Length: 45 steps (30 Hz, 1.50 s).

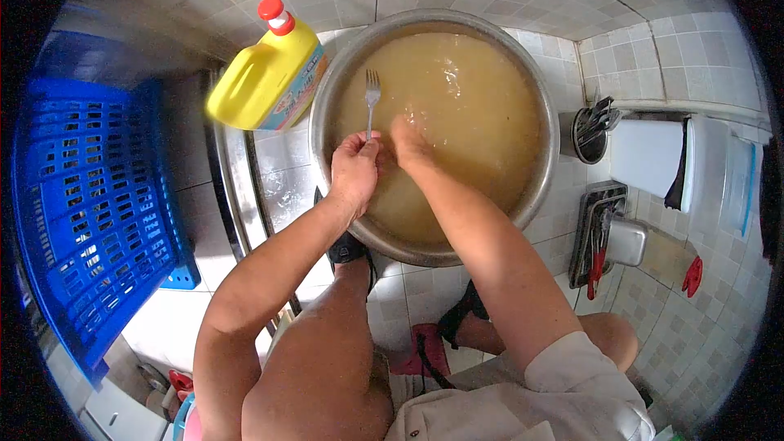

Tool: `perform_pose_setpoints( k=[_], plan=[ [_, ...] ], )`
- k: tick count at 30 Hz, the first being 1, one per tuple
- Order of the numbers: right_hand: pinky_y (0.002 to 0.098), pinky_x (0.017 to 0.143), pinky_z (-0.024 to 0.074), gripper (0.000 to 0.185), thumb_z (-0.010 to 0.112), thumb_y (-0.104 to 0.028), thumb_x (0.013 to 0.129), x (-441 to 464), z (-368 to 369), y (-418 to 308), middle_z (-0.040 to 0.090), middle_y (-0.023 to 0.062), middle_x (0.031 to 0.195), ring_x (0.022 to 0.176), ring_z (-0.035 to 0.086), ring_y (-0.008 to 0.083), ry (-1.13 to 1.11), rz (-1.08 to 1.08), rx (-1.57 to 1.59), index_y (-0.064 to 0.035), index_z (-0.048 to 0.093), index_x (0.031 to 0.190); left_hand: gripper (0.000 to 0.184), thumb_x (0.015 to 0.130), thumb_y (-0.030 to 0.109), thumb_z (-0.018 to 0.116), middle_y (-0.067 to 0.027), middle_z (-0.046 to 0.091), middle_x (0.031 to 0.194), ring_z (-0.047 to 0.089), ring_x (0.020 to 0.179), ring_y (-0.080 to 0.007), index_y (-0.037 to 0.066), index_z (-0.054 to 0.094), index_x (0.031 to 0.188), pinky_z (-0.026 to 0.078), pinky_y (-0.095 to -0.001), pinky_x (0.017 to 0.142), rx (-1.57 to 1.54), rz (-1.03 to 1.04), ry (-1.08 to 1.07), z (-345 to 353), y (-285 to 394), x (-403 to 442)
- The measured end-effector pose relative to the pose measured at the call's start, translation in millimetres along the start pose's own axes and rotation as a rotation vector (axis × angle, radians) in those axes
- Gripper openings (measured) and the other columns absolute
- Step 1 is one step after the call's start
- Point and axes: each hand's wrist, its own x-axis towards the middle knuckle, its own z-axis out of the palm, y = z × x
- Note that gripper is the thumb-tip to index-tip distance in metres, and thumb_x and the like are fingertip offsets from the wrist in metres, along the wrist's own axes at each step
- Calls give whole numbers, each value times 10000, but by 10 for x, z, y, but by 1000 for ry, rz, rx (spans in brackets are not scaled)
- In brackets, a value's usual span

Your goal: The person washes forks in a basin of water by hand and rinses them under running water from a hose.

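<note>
A large round metal basin [539,155] full of cloudy yellowish water stands on the floor before me. Over its left side, my left hand [356,167] is closed around the handle of a metal fork [372,96], its tines pointing away from me. Close by on the right, my right hand [411,145] dips into the water; the murk hides its fingers, so what they hold, if anything, does not show.
A yellow jug with a red pump [273,77] stands left of the basin. Farther left is a blue plastic crate [98,212]. To the right are a metal cup of utensils [590,137], a dark tray with red-handled tools [600,237] and a small metal container [627,242]. Tiled walls surround the basin.
</note>
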Motion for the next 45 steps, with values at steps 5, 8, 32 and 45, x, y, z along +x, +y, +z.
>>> perform_pose_setpoints(
  k=[5, 8, 32, 45],
  plan=[
    [422, 932, 412, 457, 367, -371, 930, -171, 180, -1, 585, 201, 1126, 1057, 556, 323, 55, 151, 655, -20, 549, 1158, 156, 924, 140, 516, -32, 572, 836, 514, 773, -104, 29, 573, 1018, 424, -241, 705, 151, 175, 110, -58, -207, 106],
    [414, 930, 413, 449, 363, -373, 937, -165, 395, 31, 581, 184, 1127, 1043, 549, 310, -12, 109, 919, -30, 547, 1159, 158, 917, 138, 512, -38, 580, 856, 507, 820, -110, 29, 577, 1010, 408, -245, 764, 91, 146, 122, -42, -107, 32],
    [314, 640, 510, 320, 574, -13, 820, -624, -133, 666, 642, 121, 890, 732, 616, 186, -180, -150, 1074, 13, 514, 1134, 96, 945, 124, 486, -6, 527, 739, 476, 634, -97, 73, 559, 980, 387, -233, 570, -124, 33, 34, 46, -187, 22],
    [266, 629, 501, 273, 548, -84, 905, -1175, -396, 713, 646, 111, 922, 702, 593, 130, -225, -266, 1135, 5, 505, 1159, 182, 878, 274, 645, 45, 512, 626, 414, 485, -43, 100, 594, 879, 315, -212, 432, -234, 11, -323, 95, -58, -5]
  ],
)
